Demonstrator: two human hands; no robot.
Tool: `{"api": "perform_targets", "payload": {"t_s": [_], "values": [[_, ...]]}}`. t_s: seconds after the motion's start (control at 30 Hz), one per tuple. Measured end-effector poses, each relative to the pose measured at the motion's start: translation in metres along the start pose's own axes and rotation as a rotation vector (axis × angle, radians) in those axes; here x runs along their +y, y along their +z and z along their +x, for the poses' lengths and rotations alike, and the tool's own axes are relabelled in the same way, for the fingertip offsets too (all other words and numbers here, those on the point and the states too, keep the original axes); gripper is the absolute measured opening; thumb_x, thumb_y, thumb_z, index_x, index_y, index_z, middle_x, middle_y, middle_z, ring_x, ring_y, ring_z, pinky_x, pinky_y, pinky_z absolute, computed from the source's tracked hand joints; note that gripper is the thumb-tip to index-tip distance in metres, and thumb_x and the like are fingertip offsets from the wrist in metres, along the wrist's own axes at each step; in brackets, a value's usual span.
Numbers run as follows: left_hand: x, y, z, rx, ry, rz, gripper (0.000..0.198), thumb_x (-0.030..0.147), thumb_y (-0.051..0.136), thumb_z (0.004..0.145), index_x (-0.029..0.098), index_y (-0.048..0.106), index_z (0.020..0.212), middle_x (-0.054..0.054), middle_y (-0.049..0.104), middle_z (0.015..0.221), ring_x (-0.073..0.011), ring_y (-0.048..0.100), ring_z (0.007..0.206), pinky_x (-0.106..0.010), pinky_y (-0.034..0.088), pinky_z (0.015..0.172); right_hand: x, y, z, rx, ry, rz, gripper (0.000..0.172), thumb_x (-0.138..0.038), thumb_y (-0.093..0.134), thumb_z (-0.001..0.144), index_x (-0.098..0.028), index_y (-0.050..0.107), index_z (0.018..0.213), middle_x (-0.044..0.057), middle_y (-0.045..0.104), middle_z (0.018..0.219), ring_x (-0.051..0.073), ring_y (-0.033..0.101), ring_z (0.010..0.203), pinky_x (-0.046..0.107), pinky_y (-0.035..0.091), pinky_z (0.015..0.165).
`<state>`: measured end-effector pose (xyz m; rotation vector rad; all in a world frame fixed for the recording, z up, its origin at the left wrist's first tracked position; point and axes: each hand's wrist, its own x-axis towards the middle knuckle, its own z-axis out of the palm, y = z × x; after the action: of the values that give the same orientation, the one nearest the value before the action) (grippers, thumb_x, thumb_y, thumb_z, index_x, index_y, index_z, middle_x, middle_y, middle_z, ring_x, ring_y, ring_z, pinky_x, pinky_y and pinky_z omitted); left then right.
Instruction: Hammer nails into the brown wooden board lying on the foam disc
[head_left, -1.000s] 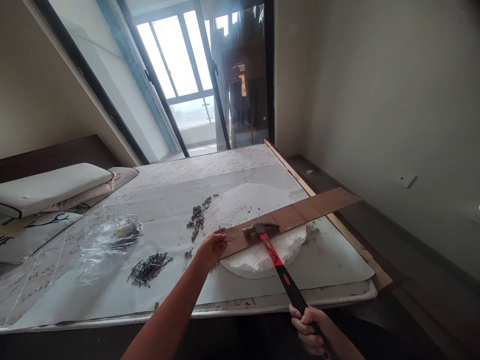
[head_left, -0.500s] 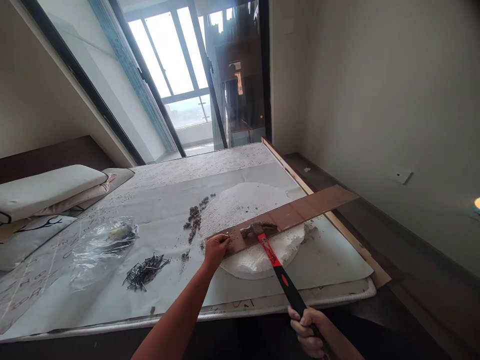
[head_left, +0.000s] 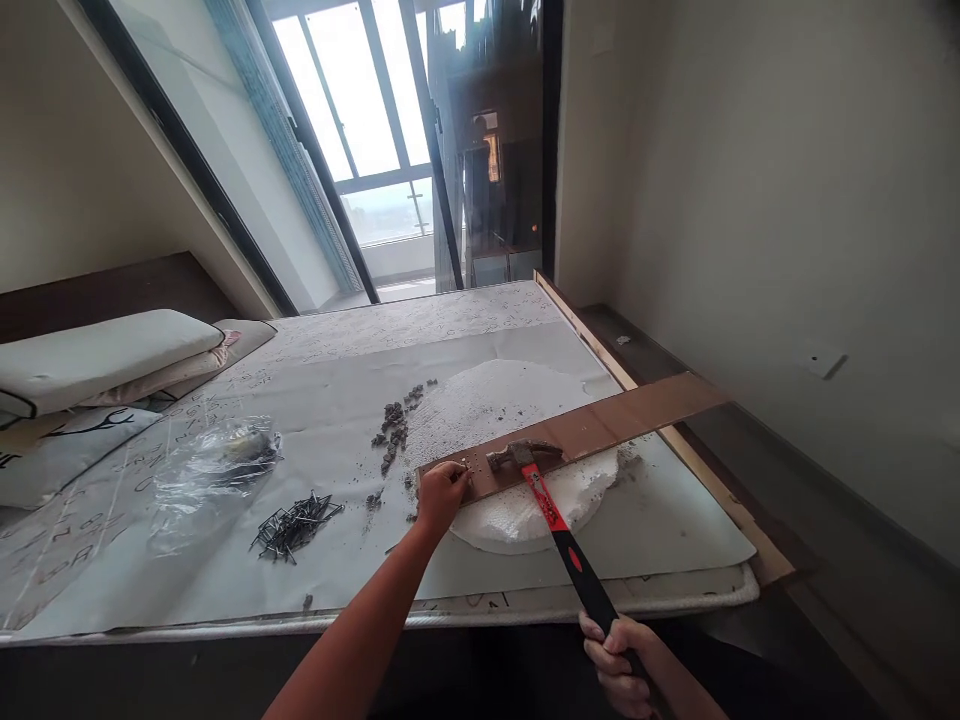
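A long brown wooden board (head_left: 630,413) lies slantwise over a white foam slab (head_left: 495,395). At the board's near-left end my left hand (head_left: 442,492) rests with its fingers pinched together; whatever is between the fingertips is too small to make out. My right hand (head_left: 621,662) is wrapped round the black grip of a claw hammer (head_left: 547,500) with a red and black handle. The hammer's head is at the board, just right of my left fingers. To the left of my left arm lies a heap of dark nails (head_left: 296,523).
Grey crumbs (head_left: 393,430) are scattered left of the foam. A clear plastic bag (head_left: 214,475) lies farther left, near stacked cushions (head_left: 112,350). Grey sheeting (head_left: 330,400) covers part of the mattress (head_left: 465,305). A wooden bed rail (head_left: 592,345) runs along the right edge.
The camera view has shifted a little, so the scene sits slightly farther right. Both hands, the hammer and the board keep nearly the same places relative to each other.
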<state>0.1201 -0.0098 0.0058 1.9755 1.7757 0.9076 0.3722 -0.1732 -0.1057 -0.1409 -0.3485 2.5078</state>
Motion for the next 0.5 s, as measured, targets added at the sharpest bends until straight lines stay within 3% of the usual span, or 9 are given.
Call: {"api": "perform_targets", "payload": {"t_s": [0.17, 0.27, 0.37, 0.5], "values": [[-0.001, 0.002, -0.004, 0.007, 0.016, 0.016, 0.014, 0.026, 0.054, 0.074, 0.018, 0.065, 0.07, -0.005, 0.066, 0.075, -0.0172, 0.058, 0.074, -0.027, 0.04, 0.065, -0.005, 0.028, -0.005, 0.122, -0.01, -0.007, 0.011, -0.016, 0.046, 0.057, -0.021, 0.042, 0.066, -0.01, 0.041, 0.042, 0.003, 0.015, 0.026, 0.015, 0.028, 0.024], [-0.002, 0.002, -0.006, 0.009, 0.024, 0.04, 0.015, 0.026, 0.053, 0.075, 0.018, 0.064, 0.068, -0.004, 0.066, 0.073, -0.0164, 0.057, 0.071, -0.026, 0.039, 0.063, -0.011, 0.05, -0.004, 0.241, 0.066, -0.094, 0.01, -0.019, 0.046, 0.055, -0.021, 0.04, 0.063, -0.01, 0.039, 0.039, 0.003, 0.02, 0.024, 0.015, 0.023, 0.023], [-0.003, 0.002, -0.008, 0.004, 0.025, 0.056, 0.015, 0.026, 0.053, 0.075, 0.018, 0.064, 0.068, -0.004, 0.066, 0.072, -0.0156, 0.057, 0.07, -0.025, 0.037, 0.061, -0.013, 0.068, 0.0, 0.352, 0.076, -0.311, 0.012, -0.021, 0.045, 0.051, -0.022, 0.038, 0.061, -0.01, 0.038, 0.038, 0.004, 0.024, 0.024, 0.016, 0.021, 0.024], [-0.006, 0.004, -0.012, 0.012, 0.011, 0.043, 0.014, 0.024, 0.053, 0.074, 0.018, 0.065, 0.07, -0.004, 0.066, 0.075, -0.0153, 0.057, 0.07, -0.024, 0.036, 0.06, -0.017, 0.093, -0.005, 0.595, 0.01, -0.69, 0.01, -0.016, 0.043, 0.054, -0.021, 0.041, 0.063, -0.01, 0.035, 0.04, 0.003, 0.025, 0.03, 0.016, 0.02, 0.031]]}}
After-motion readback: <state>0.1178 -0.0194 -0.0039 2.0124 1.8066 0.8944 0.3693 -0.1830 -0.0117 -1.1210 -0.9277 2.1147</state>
